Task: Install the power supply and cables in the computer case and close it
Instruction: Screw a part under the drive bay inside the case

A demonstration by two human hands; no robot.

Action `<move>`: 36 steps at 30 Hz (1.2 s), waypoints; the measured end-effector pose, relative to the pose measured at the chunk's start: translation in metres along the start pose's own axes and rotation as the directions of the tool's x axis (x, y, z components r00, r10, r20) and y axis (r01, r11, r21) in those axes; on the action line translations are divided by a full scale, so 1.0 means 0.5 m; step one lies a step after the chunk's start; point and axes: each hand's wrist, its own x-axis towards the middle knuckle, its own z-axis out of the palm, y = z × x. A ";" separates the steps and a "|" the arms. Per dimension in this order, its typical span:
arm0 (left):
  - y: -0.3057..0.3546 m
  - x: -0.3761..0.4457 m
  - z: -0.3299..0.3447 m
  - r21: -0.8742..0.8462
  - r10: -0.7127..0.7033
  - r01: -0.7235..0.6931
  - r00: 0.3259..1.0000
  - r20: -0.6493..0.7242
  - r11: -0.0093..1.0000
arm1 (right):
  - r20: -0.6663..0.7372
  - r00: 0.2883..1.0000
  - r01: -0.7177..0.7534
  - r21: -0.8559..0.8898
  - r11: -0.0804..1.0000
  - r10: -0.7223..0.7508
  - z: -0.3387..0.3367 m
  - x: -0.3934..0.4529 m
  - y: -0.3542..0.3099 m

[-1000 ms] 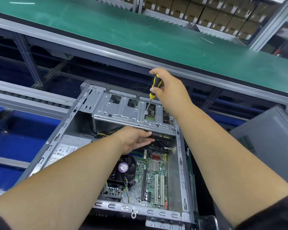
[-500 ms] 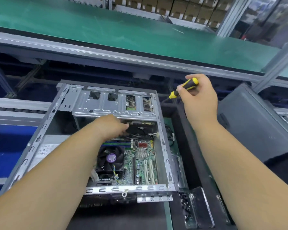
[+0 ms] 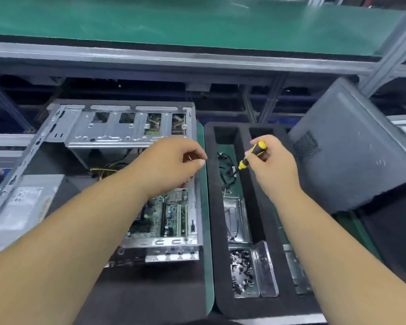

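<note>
The open computer case (image 3: 45,127) lies on its side at the left. Its grey power supply (image 3: 21,202) sits in the near-left corner, the motherboard (image 3: 171,212) at the right, and the drive cage (image 3: 127,127) at the far end. My left hand (image 3: 171,165) hovers over the case's right edge with thumb and finger pinched; a tiny pale piece (image 3: 189,157) shows between them, too small to identify. My right hand (image 3: 274,167) grips a yellow-and-black screwdriver (image 3: 256,152), tip pointing down-left over the black foam tray (image 3: 211,207).
The foam tray holds black cables (image 3: 225,170), a metal bracket (image 3: 234,216) and a tin of several screws (image 3: 242,270). The grey side panel (image 3: 349,160) leans at the right. A green conveyor (image 3: 197,24) runs across the far side behind a metal rail.
Both hands have left the drive cage and moved right. The screwdriver went from the cage slot to above the foam tray. My left hand came out from under the cage, pinched.
</note>
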 end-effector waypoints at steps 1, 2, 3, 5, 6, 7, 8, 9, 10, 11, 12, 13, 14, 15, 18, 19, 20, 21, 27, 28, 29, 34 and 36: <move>0.010 0.002 0.011 0.033 0.020 -0.021 1.000 0.008 0.999 | 0.027 1.000 -0.004 -0.016 1.000 0.005 -0.003 -0.004 0.015; 0.018 0.004 0.023 0.064 0.039 -0.040 0.999 0.019 0.997 | 0.054 0.998 -0.007 -0.031 1.000 0.009 -0.006 -0.008 0.030; 0.025 0.006 0.034 0.087 0.051 -0.053 0.998 0.031 0.995 | 0.082 0.997 -0.008 -0.043 0.999 0.012 -0.009 -0.012 0.045; 0.038 0.008 0.057 0.109 0.043 -0.048 0.998 0.046 0.993 | 0.143 0.990 -0.012 -0.048 0.999 0.019 -0.017 -0.018 0.073; 0.045 0.008 0.069 0.117 0.031 -0.036 0.998 0.049 0.993 | 0.175 0.984 -0.013 -0.048 0.999 0.021 -0.022 -0.021 0.086; 0.052 0.009 0.081 0.126 0.020 -0.026 0.998 0.051 0.992 | 0.203 0.979 -0.012 -0.051 0.999 0.022 -0.026 -0.023 0.098; 0.058 0.009 0.092 0.139 0.015 -0.022 0.998 0.056 0.990 | 0.228 0.973 -0.009 -0.057 0.998 0.022 -0.029 -0.026 0.111; 0.064 0.009 0.104 0.154 0.014 -0.024 0.998 0.064 0.988 | 0.250 0.968 -0.010 -0.064 0.998 0.026 -0.031 -0.029 0.123; 0.070 0.010 0.114 0.174 0.016 -0.028 0.997 0.073 0.984 | 0.272 0.962 -0.016 -0.071 0.997 0.034 -0.032 -0.032 0.136; 0.076 0.012 0.124 0.198 0.019 -0.035 0.996 0.084 0.980 | 0.296 0.954 -0.022 -0.078 0.997 0.044 -0.032 -0.034 0.147; 0.081 0.014 0.133 0.226 0.021 -0.043 0.995 0.096 0.973 | 0.322 0.945 -0.026 -0.088 0.996 0.053 -0.030 -0.036 0.158; 0.086 0.018 0.141 0.258 0.021 -0.048 0.994 0.108 0.965 | 0.348 0.936 -0.024 -0.099 0.995 0.058 -0.027 -0.039 0.167; 0.090 0.022 0.149 0.293 0.014 -0.049 0.993 0.119 0.955 | 0.372 0.927 -0.018 -0.110 0.994 0.058 -0.022 -0.042 0.175; 0.093 0.025 0.156 0.323 0.006 -0.047 0.992 0.127 0.945 | 0.393 0.918 -0.008 -0.120 0.993 0.055 -0.017 -0.044 0.181; 0.090 0.032 0.173 0.371 -0.017 -0.030 0.992 0.123 0.928 | 0.457 0.889 0.031 -0.139 0.990 0.036 0.001 -0.051 0.197; 0.087 0.034 0.177 0.391 -0.026 -0.022 0.993 0.115 0.920 | 0.476 0.879 0.042 -0.136 0.990 0.028 0.008 -0.052 0.202; 0.085 0.035 0.179 0.413 -0.033 -0.013 0.994 0.104 0.911 | 0.492 0.871 0.048 -0.128 0.991 0.022 0.014 -0.053 0.207; 0.082 0.036 0.181 0.426 -0.037 -0.005 0.995 0.091 0.905 | 0.504 0.863 0.049 -0.120 0.992 0.018 0.020 -0.054 0.211; 0.081 0.043 0.184 0.421 -0.058 0.027 0.997 0.060 0.907 | 0.544 0.839 0.074 -0.116 0.990 0.001 0.049 -0.055 0.230; 0.080 0.043 0.184 0.419 -0.057 0.027 0.997 0.060 0.908 | 0.545 0.839 0.077 -0.115 0.990 -0.002 0.051 -0.055 0.231; 0.078 0.043 0.184 0.414 -0.056 0.027 0.997 0.058 0.910 | 0.543 0.840 0.079 -0.115 0.990 -0.004 0.054 -0.054 0.232; 0.076 0.045 0.186 0.437 -0.061 0.031 0.997 0.055 0.899 | 0.540 0.841 0.089 -0.119 0.989 -0.011 0.054 -0.047 0.233; 0.076 0.046 0.187 0.454 -0.070 0.032 0.995 0.066 0.891 | 0.538 0.843 0.077 -0.099 0.992 -0.012 0.049 -0.047 0.235</move>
